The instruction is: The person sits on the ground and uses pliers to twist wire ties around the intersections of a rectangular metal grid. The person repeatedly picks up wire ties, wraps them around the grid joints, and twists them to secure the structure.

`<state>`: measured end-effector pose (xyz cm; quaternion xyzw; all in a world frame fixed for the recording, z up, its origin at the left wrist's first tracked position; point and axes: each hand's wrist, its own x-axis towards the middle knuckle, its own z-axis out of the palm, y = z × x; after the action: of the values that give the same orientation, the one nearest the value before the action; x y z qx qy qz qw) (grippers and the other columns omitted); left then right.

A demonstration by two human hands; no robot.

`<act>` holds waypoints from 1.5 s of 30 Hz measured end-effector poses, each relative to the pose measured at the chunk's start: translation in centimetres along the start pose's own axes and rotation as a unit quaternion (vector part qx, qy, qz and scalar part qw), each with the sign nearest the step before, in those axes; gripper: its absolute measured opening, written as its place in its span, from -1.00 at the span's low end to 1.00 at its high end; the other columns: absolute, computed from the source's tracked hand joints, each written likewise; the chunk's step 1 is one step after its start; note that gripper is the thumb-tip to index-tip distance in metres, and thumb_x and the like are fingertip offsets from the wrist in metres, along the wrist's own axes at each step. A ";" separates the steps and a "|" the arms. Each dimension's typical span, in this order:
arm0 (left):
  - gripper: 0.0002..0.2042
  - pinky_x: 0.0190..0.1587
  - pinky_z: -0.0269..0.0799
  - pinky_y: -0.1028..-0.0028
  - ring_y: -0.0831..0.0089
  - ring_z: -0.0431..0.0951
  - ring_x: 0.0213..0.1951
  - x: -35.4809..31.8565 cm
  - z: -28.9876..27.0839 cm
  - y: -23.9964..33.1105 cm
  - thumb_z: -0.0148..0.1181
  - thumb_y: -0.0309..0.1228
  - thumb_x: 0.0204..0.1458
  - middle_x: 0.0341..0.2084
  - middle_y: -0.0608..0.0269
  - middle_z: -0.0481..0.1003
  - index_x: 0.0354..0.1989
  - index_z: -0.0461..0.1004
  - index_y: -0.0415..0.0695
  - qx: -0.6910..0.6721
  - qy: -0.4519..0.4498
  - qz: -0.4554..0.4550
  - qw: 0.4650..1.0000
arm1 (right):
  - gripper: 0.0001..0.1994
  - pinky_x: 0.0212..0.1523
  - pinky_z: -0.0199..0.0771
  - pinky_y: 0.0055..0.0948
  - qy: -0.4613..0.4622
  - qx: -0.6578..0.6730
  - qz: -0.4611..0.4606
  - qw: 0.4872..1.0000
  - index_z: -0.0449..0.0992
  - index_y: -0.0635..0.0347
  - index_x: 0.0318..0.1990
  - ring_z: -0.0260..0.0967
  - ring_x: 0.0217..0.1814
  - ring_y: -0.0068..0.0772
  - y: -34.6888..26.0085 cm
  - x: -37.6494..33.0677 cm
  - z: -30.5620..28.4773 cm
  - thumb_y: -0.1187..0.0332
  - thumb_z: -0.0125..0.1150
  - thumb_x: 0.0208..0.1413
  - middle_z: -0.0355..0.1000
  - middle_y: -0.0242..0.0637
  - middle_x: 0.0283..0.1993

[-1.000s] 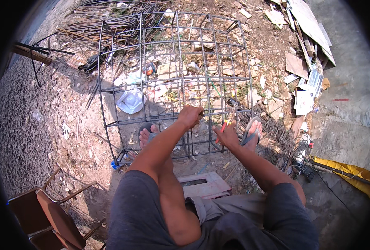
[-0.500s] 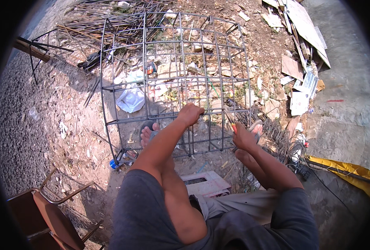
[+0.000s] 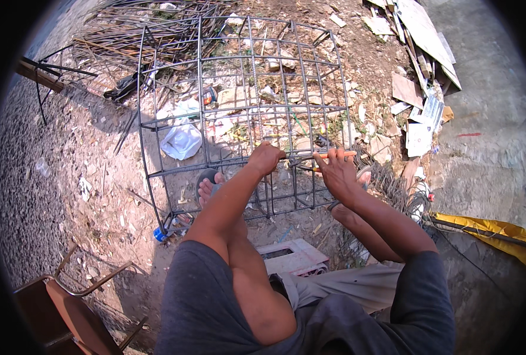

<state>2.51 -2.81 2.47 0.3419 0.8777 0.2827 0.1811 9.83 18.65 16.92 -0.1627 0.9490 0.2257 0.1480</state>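
The left hand (image 3: 267,158) is curled shut, its fingers wrapped around a horizontal bar at the near top edge of the rebar cage (image 3: 245,112), which stands on the dirt ground (image 3: 68,177) just ahead of the person's knees. The right hand (image 3: 337,171), just toward 3 o'clock of the left one, has its fingers half closed about a pair of orange-handled pliers (image 3: 328,155); the two handles lie across the fingertips, and the tool's long axis runs nearly level, handles toward 3 o'clock and nose toward 9 o'clock, meeting the same bar close to the left hand. Whether the nose grips any wire is too small to tell. The cage is one open box of thin dark bars welded or tied in a grid, its long axis running from 6 o'clock away to 12 o'clock, tilting slightly toward 1 o'clock. One sandalled foot (image 3: 207,184) shows through the bars at 7 o'clock of the left hand, and toes of a second foot show just beyond the right hand. Inside the cage at 10 o'clock lies one crumpled white plastic bag (image 3: 181,141). A heap of loose rebar (image 3: 150,29) lies at 11 o'clock, broken boards (image 3: 420,35) at 1 o'clock, one yellow sheet (image 3: 488,234) at 4 o'clock, and one rusty chair (image 3: 62,313) at 7 o'clock.
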 end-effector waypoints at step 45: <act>-0.77 0.42 -0.07 0.14 0.30 0.64 -0.25 -0.6 -1.1 0.0 -0.04 -0.40 0.13 -0.44 0.22 0.62 -0.39 0.61 0.05 0.135 -0.028 0.020 0.990 | -0.57 -0.53 0.50 -0.01 -0.041 0.091 -0.042 0.994 0.51 0.27 -0.23 0.55 -0.31 -0.06 0.8 3.0 0.8 0.00 0.03 0.27 0.50 -0.06 -0.34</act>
<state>2.38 -3.69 3.41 0.3881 0.8956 0.1555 0.1521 6.95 18.98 15.42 -0.1788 0.9511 0.1383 0.2107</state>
